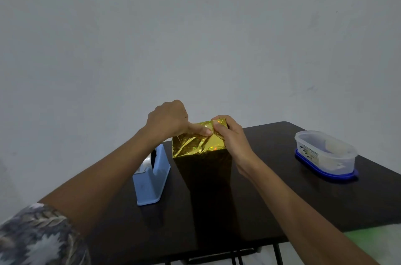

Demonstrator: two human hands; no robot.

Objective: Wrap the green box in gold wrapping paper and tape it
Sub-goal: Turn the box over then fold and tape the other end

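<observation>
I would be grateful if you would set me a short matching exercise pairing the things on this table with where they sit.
Things:
1. wrapped box
2. tape dispenser
3. plastic container

Places:
a. near the right edge of the table
b. left of the box
c. upright, mid-table

Pairs: 1-c, 2-b, 3-a.

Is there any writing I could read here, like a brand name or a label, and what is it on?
"SMART", faintly: on the label of the clear tub.
Other print on that label: too blurred to read.
Blue tape dispenser and gold paper: no writing visible.
</observation>
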